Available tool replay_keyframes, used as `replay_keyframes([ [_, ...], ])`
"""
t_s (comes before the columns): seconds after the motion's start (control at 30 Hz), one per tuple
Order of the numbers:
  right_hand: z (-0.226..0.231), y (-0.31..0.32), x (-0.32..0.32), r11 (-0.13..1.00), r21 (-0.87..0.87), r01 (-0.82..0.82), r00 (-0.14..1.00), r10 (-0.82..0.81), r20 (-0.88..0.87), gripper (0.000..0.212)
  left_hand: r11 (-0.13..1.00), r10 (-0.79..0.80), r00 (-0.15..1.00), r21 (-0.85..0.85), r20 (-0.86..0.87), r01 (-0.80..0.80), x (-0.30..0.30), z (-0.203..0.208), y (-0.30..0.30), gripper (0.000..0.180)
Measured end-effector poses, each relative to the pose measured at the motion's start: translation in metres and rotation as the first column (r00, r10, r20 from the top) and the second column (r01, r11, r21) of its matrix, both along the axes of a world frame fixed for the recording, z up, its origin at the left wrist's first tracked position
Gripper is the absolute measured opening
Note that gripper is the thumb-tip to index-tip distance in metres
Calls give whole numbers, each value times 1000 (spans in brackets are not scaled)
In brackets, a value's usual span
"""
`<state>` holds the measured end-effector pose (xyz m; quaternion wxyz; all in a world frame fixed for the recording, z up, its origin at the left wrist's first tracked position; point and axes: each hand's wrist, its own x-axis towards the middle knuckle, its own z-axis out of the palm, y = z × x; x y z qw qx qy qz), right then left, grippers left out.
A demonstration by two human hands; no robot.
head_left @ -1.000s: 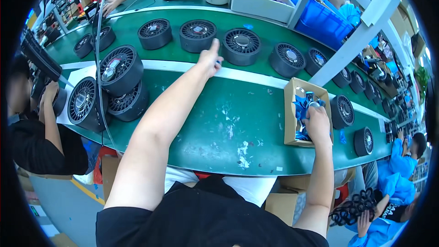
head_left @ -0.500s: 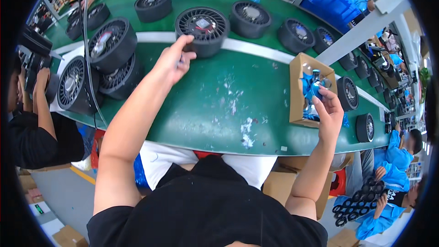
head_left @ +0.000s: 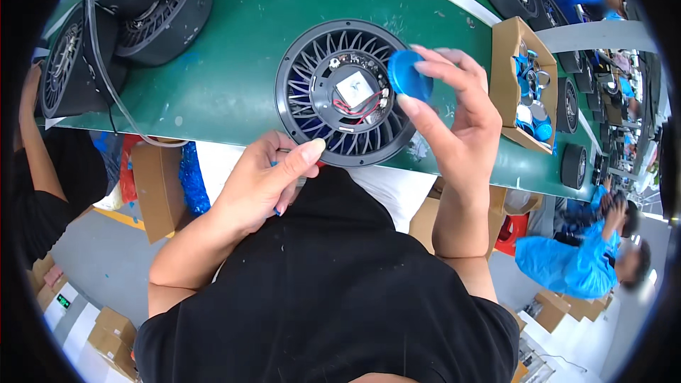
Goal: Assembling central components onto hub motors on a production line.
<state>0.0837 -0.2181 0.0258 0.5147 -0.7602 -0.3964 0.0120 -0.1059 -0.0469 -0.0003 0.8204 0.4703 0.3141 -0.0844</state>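
A round black housing with curved radial fins (head_left: 293, 103) lies on the bench in front of me. At its centre show a white square part (head_left: 354, 90), red wires and small electronic parts. My right hand (head_left: 461, 117) pinches a round blue cap (head_left: 410, 76) between thumb and fingers, above the housing's right edge. At the housing's near left rim, my left hand (head_left: 266, 177) is closed round a thin tool with blue parts (head_left: 277, 211), mostly hidden by the fingers. The left thumb reaches over the rim.
An open cardboard box (head_left: 503, 74) of blue and silver round caps stands to the right on the green bench (head_left: 234, 57). More black housings (head_left: 167, 18) are stacked at the left, behind a hanging grey cable (head_left: 106, 78). Other people work at both sides.
The finned housing has come from the far side to the bench's near edge, with my left hand at it. My right hand has lifted a blue cap out of the box and over the housing.
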Motion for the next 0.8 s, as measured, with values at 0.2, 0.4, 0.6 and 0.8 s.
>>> replay_keyframes([
  [0.2, 6, 21, 7, 959, -166, -228, 945, 259, 198, 39, 981, -82, 995, 179, 58, 71, 0, -4, 7, 54],
  [0.4, 9, 17, 23, 947, -159, -279, 943, 302, 143, 39, 895, -63, 998, 442, -18, 65, 15, 7, 36, 52],
  [0.6, 6, 21, 14, 935, -171, -310, 936, 332, 120, 40, 671, -177, 979, 740, 105, 42, 68, 6, 68, 60],
  [0.8, 0, 15, 6, 957, -152, -246, 960, 263, 100, 42, 676, -307, 941, 728, 139, 113, 110, -1, 81, 59],
])
